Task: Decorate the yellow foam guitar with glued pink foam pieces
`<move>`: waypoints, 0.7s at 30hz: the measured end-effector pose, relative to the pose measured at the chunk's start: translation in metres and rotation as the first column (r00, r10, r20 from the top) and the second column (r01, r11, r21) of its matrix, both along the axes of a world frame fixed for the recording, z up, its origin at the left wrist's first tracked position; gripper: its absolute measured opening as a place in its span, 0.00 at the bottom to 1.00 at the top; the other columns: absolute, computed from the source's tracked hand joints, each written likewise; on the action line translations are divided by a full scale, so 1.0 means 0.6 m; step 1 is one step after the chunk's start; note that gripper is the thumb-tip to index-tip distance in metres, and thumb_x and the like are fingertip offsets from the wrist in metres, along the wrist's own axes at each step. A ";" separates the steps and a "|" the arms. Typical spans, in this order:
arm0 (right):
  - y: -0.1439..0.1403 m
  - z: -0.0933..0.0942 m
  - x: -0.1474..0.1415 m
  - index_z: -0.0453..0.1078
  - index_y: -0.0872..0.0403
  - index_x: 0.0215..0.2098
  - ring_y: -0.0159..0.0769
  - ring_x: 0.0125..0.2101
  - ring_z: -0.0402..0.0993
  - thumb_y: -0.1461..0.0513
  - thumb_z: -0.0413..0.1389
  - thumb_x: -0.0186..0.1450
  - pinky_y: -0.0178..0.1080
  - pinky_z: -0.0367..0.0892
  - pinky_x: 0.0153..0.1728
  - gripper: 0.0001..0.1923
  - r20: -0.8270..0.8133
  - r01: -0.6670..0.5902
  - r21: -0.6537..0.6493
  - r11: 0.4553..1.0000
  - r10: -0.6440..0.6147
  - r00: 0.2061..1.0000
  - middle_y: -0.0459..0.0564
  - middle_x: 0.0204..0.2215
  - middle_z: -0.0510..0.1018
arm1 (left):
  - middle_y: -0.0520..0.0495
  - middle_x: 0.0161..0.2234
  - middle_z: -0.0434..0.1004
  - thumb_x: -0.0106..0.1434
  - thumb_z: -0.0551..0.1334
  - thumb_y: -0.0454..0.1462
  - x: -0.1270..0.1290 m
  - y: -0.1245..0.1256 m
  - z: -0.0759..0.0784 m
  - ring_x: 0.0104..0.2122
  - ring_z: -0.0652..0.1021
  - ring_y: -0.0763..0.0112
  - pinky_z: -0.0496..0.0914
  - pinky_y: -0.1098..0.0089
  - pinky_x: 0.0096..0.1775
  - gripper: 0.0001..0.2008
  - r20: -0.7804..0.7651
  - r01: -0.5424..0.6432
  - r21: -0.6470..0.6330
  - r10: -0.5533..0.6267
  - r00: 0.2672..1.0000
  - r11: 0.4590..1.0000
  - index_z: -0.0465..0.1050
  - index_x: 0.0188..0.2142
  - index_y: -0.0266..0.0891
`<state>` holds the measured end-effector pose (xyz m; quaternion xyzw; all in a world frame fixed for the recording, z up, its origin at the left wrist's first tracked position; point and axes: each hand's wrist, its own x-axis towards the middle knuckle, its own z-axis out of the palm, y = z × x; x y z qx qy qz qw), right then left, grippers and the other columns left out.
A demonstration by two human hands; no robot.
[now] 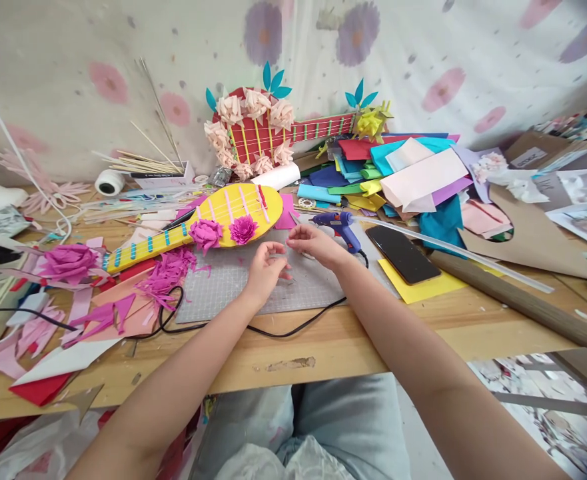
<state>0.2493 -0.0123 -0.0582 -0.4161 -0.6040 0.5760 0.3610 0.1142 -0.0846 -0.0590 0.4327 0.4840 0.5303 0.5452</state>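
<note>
My left hand (pixel 268 268) and my right hand (pixel 316 244) are close together above the grey cutting mat (pixel 213 293). Fingers curl inward on both, with the tips drawn together as in a pinch. Anything between them is too small to make out. Just beyond them lies a yellow paper guitar (pixel 270 200) with pink strips and blue frets, its neck pointing left. Two magenta paper flowers (pixel 243 229) sit on the front edge of its body. A purple glue gun (pixel 340 228) rests right behind my right hand, a long clear glue stick (pixel 453 252) stretching rightward from it.
A black cable (pixel 293 333) crosses the mat's front edge. At right are a phone (pixel 404 253) on yellow paper and a wooden rod (pixel 518 300). Magenta crepe scraps (pixel 166 273) cover the left side. Behind stand a red flowered guitar (pixel 253 137) and piled coloured paper (pixel 423 177).
</note>
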 end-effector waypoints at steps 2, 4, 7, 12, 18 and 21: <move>-0.003 0.000 0.008 0.63 0.54 0.32 0.24 0.21 0.58 0.59 0.63 0.48 0.32 0.51 0.23 0.16 -0.128 0.009 -0.081 0.997 -0.020 0.992 0.40 0.25 0.68 | 0.47 0.35 0.71 0.55 0.56 0.30 0.000 0.004 0.007 0.25 0.75 0.74 0.72 0.71 0.24 0.07 0.170 0.113 -0.231 -0.074 0.983 0.966 0.62 0.35 0.37; -0.008 0.002 0.009 0.64 0.54 0.32 0.23 0.21 0.59 0.60 0.64 0.47 0.32 0.52 0.23 0.17 -0.220 -0.016 -0.127 0.992 -0.013 0.975 0.40 0.25 0.68 | 0.43 0.34 0.74 0.58 0.54 0.30 -0.005 0.008 0.014 0.28 0.78 0.71 0.73 0.71 0.26 0.04 0.325 0.248 -0.355 -0.130 0.937 0.902 0.64 0.35 0.35; -0.016 0.004 0.004 0.65 0.54 0.31 0.23 0.24 0.62 0.62 0.65 0.46 0.31 0.56 0.25 0.17 -0.320 -0.078 -0.159 0.984 0.024 0.947 0.40 0.26 0.69 | 0.39 0.33 0.76 0.60 0.52 0.30 -0.017 0.015 0.016 0.31 0.79 0.69 0.74 0.73 0.30 0.06 0.475 0.321 -0.410 -0.100 0.874 0.854 0.67 0.34 0.32; -0.022 -0.002 -0.001 0.65 0.55 0.30 0.25 0.26 0.65 0.65 0.65 0.46 0.31 0.58 0.28 0.15 -0.386 -0.113 -0.157 0.981 0.044 0.921 0.41 0.26 0.71 | 0.38 0.31 0.77 0.61 0.51 0.30 -0.030 0.025 0.007 0.32 0.80 0.69 0.75 0.74 0.34 0.09 0.576 0.343 -0.421 -0.045 0.816 0.840 0.69 0.33 0.29; -0.025 -0.006 -0.007 0.66 0.55 0.28 0.26 0.26 0.67 0.68 0.60 0.47 0.31 0.59 0.28 0.11 -0.425 -0.182 -0.145 0.972 0.105 0.899 0.43 0.25 0.72 | 0.40 0.30 0.78 0.61 0.51 0.28 -0.036 0.031 0.003 0.32 0.80 0.71 0.75 0.75 0.36 0.10 0.657 0.405 -0.341 -0.094 0.748 0.848 0.71 0.34 0.28; -0.025 -0.008 -0.012 0.66 0.55 0.27 0.25 0.24 0.65 0.69 0.57 0.47 0.31 0.59 0.27 0.09 -0.452 -0.198 -0.153 0.968 0.110 0.885 0.42 0.23 0.72 | 0.43 0.29 0.78 0.61 0.53 0.27 -0.036 0.031 0.001 0.31 0.79 0.75 0.75 0.77 0.35 0.08 0.655 0.411 -0.334 -0.105 0.748 0.848 0.71 0.34 0.28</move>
